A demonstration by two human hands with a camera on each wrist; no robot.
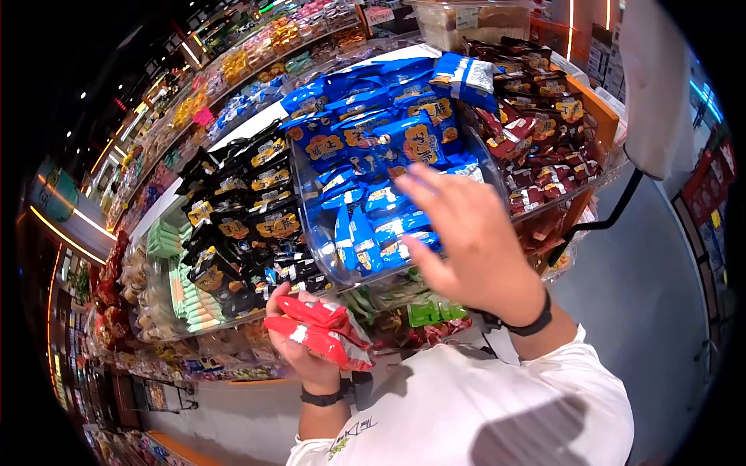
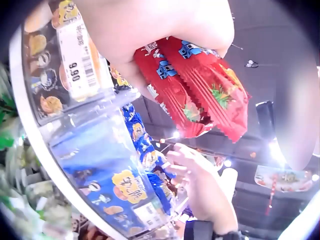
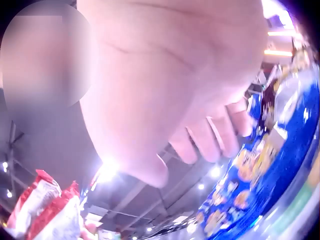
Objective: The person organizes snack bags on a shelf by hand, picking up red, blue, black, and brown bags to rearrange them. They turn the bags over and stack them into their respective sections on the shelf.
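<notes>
Where the stand [image 1: 604, 109] spans the head view, packets lie sorted by colour. Person wears a white shirt [image 1: 497, 412]. Clear bin [image 1: 342, 279] sits mid-stand, filled with blue packets [image 1: 365, 136]; black packets [image 1: 233, 225] heaped to its left in the head view, maroon packets [image 1: 544, 124] to its right. Right hand [image 1: 470, 229] is over the blue packets, thumb well apart from the fingers, nothing held; contact with the packets cannot be told. Left hand [image 1: 289, 348] is near the bin's front edge, fingers and thumb curled round two red packets [image 1: 318, 342], side by side; in the left wrist view these project beyond the hand. Black band [image 1: 536, 317] on right wrist. Price tag [image 2: 77, 62] reads 9.90.
</notes>
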